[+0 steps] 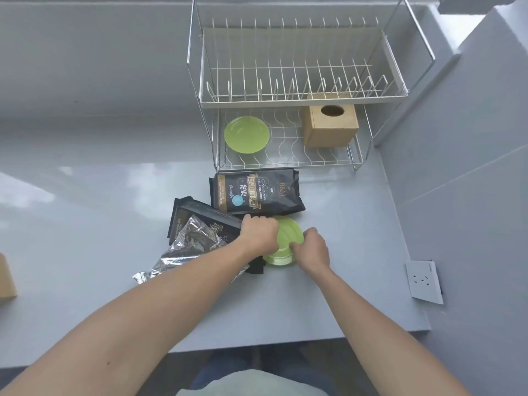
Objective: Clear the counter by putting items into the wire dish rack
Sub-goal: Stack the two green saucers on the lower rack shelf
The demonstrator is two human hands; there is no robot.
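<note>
Plates are two, both green: one plate in the rack point(247, 134) lies on the lower shelf of the wire dish rack point(300, 100), beside a wooden tissue box point(331, 121); the other plate on the counter point(287, 241) is half hidden by two hands. Left hand point(258, 233) and right hand point(311, 248) curl round its edges. Coffee bags point(257, 192) are two, plus one foil bag point(188, 247), partly covered by the left arm.

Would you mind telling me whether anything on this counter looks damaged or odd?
Yes: the silver foil packet beside the left hand is crumpled and apparently torn open, lying askew against a black coffee bag.
</note>
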